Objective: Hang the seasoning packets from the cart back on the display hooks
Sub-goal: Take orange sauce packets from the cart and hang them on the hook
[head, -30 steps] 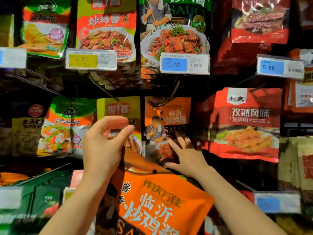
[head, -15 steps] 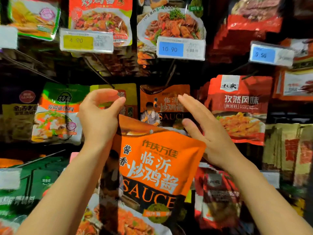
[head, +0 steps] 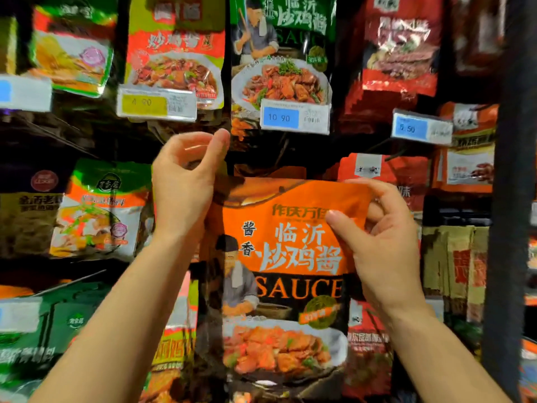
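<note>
**Orange sauce packet held up at the display, both hands on its top corners**

While it hangs upright w/ its long axis vertical, the orange sauce packet faces the camera: printed text reads right way up, top edge twd the hooks, food photo at the bottom. It sits mid-frame, in front of the lower rows of the display, just below the blue 10.90 price tag.

Surroundings: a dim store wall of hanging seasoning packets in rows, packed close. Green sauce packet directly above; yellow 4.90 price tag upper left; blue 5.50 price tag upper right; green-and-orange packet at left; red packet partly hidden behind the held one. A dark vertical post runs down the right side.

Left hand is at the top-left corner, fingers curled, thumb up; the exact pinch point is hidden. Right hand grips the top-right corner, thumb pressed on the front, fingers curled over the edge & bending that corner fwd.
</note>
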`<action>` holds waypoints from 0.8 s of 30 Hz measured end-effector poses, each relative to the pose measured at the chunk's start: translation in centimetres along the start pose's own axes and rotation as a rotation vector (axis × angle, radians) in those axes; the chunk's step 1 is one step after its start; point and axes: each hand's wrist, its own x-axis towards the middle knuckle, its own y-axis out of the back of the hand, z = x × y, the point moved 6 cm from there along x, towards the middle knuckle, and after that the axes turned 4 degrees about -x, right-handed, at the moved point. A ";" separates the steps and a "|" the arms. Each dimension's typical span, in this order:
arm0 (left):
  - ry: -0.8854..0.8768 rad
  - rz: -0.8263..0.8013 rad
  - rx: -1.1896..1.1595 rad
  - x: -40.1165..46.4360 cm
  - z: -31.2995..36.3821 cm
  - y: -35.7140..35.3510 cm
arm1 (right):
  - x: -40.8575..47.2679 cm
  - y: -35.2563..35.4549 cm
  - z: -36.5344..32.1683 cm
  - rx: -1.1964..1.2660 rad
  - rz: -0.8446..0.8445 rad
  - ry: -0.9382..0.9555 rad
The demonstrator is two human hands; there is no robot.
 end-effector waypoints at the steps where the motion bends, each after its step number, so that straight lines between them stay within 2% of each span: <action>1: -0.020 -0.051 0.001 0.0 0.8 -0.1 | 1.0 0.2 0.1 0.029 0.044 -0.017; 5: -0.042 -0.338 -0.026 -1.5 1.8 -0.8 | 4.7 0.3 0.8 0.158 0.184 -0.115; 7: -0.087 -0.406 0.086 -2.2 0.9 -1.5 | 5.9 0.1 1.4 0.173 0.236 -0.169; 10: -0.038 -0.323 0.191 -1.6 -1.5 -1.6 | 7.1 -1.0 2.9 0.107 0.254 -0.214; 13: 0.033 -0.327 0.247 -0.3 -4.0 -2.2 | 8.1 -2.0 4.9 0.119 0.265 -0.283; 18: 0.010 -0.312 0.289 2.2 -5.7 -3.5 | 10.5 -2.5 6.4 0.147 0.252 -0.311; 24: 0.031 -0.308 0.345 1.3 -9.0 -3.2 | 10.7 -2.6 9.6 -0.028 0.195 -0.354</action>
